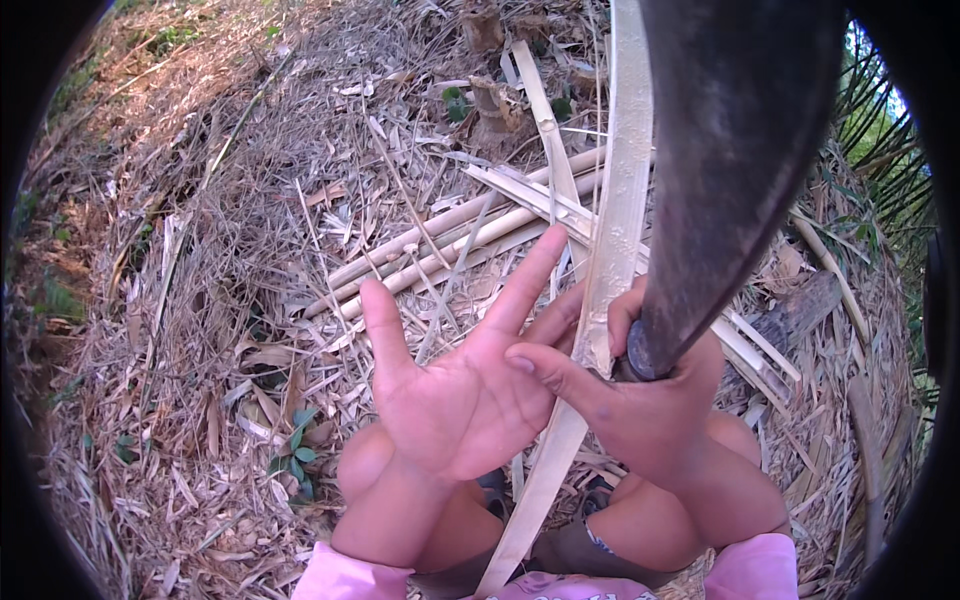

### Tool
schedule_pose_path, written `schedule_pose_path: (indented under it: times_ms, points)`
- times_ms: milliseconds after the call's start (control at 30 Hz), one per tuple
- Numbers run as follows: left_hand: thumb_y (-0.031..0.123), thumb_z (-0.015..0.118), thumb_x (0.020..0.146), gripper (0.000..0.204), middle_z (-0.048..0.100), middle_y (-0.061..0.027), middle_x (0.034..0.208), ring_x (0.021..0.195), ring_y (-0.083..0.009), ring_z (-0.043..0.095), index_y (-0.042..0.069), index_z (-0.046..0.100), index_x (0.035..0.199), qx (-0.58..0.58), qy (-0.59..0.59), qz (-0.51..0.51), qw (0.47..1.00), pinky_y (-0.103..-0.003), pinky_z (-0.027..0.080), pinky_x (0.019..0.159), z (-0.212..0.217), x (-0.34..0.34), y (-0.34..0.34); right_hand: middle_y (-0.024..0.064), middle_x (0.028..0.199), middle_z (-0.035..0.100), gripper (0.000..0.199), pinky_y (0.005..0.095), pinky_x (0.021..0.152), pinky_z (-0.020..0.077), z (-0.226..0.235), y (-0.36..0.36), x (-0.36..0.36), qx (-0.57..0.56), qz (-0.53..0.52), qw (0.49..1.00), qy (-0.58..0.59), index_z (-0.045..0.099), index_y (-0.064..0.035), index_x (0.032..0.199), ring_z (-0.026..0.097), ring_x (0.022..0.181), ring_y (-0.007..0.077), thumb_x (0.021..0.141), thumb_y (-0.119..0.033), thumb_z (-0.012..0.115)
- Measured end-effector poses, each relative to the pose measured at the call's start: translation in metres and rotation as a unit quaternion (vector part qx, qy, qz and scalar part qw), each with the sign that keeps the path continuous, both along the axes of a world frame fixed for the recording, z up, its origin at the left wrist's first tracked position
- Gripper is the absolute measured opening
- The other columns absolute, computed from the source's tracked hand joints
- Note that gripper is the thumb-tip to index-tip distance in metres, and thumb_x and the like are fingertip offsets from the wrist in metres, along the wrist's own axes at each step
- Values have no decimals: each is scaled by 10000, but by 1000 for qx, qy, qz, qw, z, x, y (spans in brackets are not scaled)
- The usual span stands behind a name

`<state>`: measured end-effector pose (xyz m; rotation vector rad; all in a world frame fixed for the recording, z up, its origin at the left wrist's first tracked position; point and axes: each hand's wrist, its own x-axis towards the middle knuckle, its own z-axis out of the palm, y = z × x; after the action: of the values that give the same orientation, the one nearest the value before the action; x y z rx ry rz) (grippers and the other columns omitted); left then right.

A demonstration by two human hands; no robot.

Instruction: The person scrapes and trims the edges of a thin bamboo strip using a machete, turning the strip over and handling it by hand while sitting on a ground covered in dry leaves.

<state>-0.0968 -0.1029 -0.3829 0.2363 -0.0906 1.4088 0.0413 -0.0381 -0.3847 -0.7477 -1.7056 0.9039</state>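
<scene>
My right hand [650,395] grips the handle of a big dark curved knife [735,150], whose blade rises toward the top of the picture. The blade lies against a long pale bamboo strip [618,200] that runs from my lap up past the top edge. My left hand [465,380] is spread, palm up, with thumb and forefinger stretched out; its other fingers reach behind the strip near the knife. My right forefinger lies across the left palm. My bare knees [365,465] show below, with pink sleeves at the lower edge.
Several split bamboo slats and thin poles [450,235] lie on the ground ahead. Dry leaves and straw [200,300] cover everything around. Cut bamboo stumps [490,100] stand at the top. A small green plant [295,450] grows by my left knee.
</scene>
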Motion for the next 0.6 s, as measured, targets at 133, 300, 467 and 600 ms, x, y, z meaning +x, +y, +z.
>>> schedule_pose_path:
  times_ms: [133,300,467,600]
  points:
    - [893,202,840,1112,232,-250,1595,1367,-295,452,97,31,1598,-7,-23,-3,1000,-455,305,1167,4,0,-1,6,652,530,386,253,487,371,-1,0,0,-26,2,1000,9,603,-56,803,514,553,78,673,-198,938]
    - [887,196,845,1103,183,-254,1612,1356,-340,466,105,2,1599,-58,-34,13,998,-476,302,1169,13,3,-3,5,652,525,385,244,480,362,-3,1,-2,-38,12,999,23,600,-54,798,500,552,67,682,-209,933]
    - [889,188,844,1116,169,-263,1613,1355,-369,461,90,-24,1594,-29,-9,8,1000,-494,299,1169,2,-3,-4,0,669,528,402,238,479,362,10,0,1,-48,12,998,-46,598,-54,797,490,555,58,683,-248,931]
    - [898,194,836,1142,187,-257,1608,1346,-374,470,70,-30,1590,-21,-22,10,999,-485,324,1154,2,-2,-3,-9,682,523,423,233,475,360,15,-1,0,-93,20,993,-74,594,-56,799,479,554,53,679,-282,931]
